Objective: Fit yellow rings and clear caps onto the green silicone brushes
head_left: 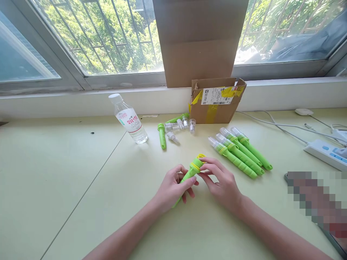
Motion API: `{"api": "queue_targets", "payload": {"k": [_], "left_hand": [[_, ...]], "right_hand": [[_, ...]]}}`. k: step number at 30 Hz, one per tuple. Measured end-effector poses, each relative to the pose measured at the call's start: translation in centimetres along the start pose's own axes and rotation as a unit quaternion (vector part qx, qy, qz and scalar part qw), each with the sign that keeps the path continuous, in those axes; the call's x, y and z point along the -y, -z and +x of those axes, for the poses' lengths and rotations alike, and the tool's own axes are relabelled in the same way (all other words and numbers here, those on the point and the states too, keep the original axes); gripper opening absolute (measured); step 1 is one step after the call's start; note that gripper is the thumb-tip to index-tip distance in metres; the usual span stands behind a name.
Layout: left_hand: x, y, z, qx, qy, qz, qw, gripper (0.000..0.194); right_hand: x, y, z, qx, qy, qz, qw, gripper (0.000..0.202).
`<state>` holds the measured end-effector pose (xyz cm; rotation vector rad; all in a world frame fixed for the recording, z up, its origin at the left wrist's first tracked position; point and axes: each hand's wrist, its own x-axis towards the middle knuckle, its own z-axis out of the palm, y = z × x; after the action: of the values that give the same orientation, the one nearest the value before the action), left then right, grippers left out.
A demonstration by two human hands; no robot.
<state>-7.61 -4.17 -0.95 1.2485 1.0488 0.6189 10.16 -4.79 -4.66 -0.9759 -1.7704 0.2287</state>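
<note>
Over the worktop (54, 155), your forearms (130, 225) converge.
Left hand (173, 186) wraps a green handle (187, 176); right hand (222, 182), fingers (213, 166) bent, pinches its threaded end (197, 163).

The bottle label (131, 121) partly reads "PURE"; the box label (215, 96) is illegible.

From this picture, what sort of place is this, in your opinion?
Probably a room in a home or small office, though I cannot tell which: barred windows look outdoors, a power strip lies on the pale table, and a cardboard box sits at its back.
</note>
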Motion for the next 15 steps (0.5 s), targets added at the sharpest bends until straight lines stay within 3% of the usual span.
{"api": "queue_targets", "payload": {"k": [15], "left_hand": [[-0.54,0.82,0.25,0.074,0.002,-0.051,0.996,0.038]], "right_hand": [[0.35,0.17,0.22,-0.005,-0.004,0.02,1.0,0.014]]}}
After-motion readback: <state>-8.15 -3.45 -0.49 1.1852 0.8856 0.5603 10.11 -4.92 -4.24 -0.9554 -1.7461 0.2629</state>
